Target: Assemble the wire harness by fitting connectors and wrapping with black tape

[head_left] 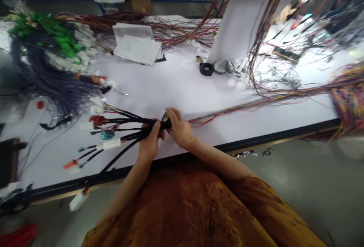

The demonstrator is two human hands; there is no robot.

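A wire harness (131, 119) lies across the table in front of me, its black-wrapped branches fanning out to the left. They end in connectors: a red one (98, 120), a blue one (107, 135), an orange one (70, 164) and white ones. My left hand (149, 141) is closed around the harness where the branches meet. Just right of it, my right hand (179, 128) grips a roll of black tape (165, 118) against the bundle. Beyond that hand the loose coloured wires (222, 113) run to the right, unwrapped.
Purple wires with green and white connectors (54, 38) are heaped at the left. Papers (138, 46) lie at the back, before more wire bundles. Another black tape roll (206, 69) sits mid-table. Coloured wires (349, 99) hang over the right end. The table's dark front edge (256, 141) is close to me.
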